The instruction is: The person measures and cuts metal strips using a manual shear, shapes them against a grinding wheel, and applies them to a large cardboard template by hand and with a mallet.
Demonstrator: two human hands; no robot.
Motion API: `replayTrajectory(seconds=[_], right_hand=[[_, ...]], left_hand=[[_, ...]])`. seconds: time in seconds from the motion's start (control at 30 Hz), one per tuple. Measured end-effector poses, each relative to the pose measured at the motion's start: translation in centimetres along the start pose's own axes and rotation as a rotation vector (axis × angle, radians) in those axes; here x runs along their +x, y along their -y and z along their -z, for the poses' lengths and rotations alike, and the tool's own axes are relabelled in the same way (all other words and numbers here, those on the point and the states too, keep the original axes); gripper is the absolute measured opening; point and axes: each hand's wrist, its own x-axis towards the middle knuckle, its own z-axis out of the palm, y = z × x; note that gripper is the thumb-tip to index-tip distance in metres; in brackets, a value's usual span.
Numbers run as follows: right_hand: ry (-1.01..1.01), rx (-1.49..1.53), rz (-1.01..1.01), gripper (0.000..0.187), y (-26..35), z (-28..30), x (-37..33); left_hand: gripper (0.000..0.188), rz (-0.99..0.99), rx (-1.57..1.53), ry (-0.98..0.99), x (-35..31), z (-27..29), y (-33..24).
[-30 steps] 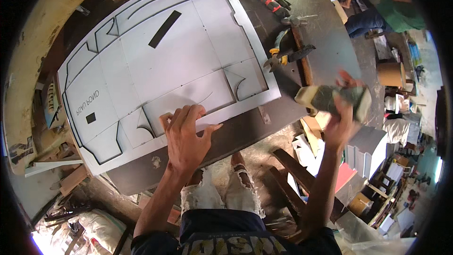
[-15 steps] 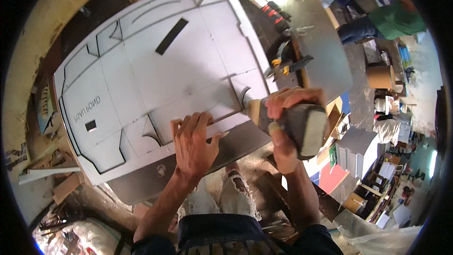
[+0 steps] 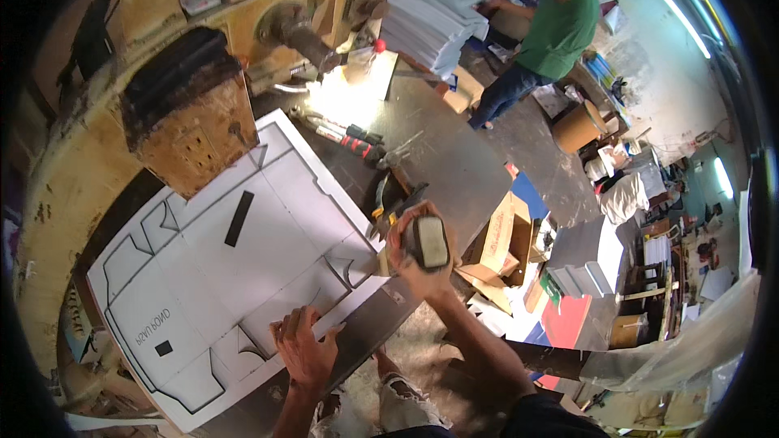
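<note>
A large white board (image 3: 284,276) with black outlines and thin dark strips lies tilted before me, partly under a machine head. My left hand (image 3: 307,349) rests on its near edge, fingers bent and apart, holding nothing. My right hand (image 3: 412,272) is closed around a dark block with a pale, rounded face (image 3: 432,243), at the board's right corner. Beside that hand a bit of pale yellowish material shows at the corner; I cannot make out whether it belongs to the block.
A rust-stained machine head (image 3: 195,138) overhangs the board's far side. Pliers (image 3: 385,211) and red-handled tools (image 3: 349,142) lie on the metal table (image 3: 462,154). An open cardboard box (image 3: 499,243) stands at right. A person in green (image 3: 560,32) handles stacked sheets (image 3: 430,28) farther off.
The view has swung up and right, bringing the machine head and more of the other person into sight. Both hands stay by the board's near edge; the right still grips the block.
</note>
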Motion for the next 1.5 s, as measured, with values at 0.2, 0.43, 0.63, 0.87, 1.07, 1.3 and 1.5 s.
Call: replayTrajectory(seconds=[0.2, 0.43, 0.63, 0.87, 1.07, 1.3, 1.5], right_hand=[[0.143, 0.254, 0.131, 0.044, 9.1, -0.4, 3.7], [0.093, 0.334, -0.147, 0.041, -0.2, 0.5, 1.9], [0.222, -0.066, -0.328, 0.059, 0.9, 5.4, 10.9], [0.227, -1.329, -0.259, 0.063, -6.3, 10.3, 18.9], [0.375, -1.161, 0.318, 0.053, -10.6, 12.7, 18.6], [0.486, -0.829, 0.283, 0.057, -14.2, 13.1, 14.9], [0.477, -0.726, 0.221, 0.07, -15.4, 13.5, 15.1]], left_hand=[[0.036, -0.013, 0.009, -0.033, 0.9, 0.0, 1.2], [0.035, 0.048, 0.03, 0.022, 1.6, -0.2, -0.3], [0.04, 0.16, 0.065, -0.024, 1.8, 0.5, -2.5], [0.044, 0.165, 0.057, -0.081, 5.1, -4.4, -8.1], [0.047, 0.178, 0.057, 0.05, 5.1, -8.3, -8.1], [0.044, 0.164, -0.042, 0.082, 5.7, -8.6, -8.7], [0.044, 0.159, -0.162, -0.079, 6.0, -10.5, -8.7]])
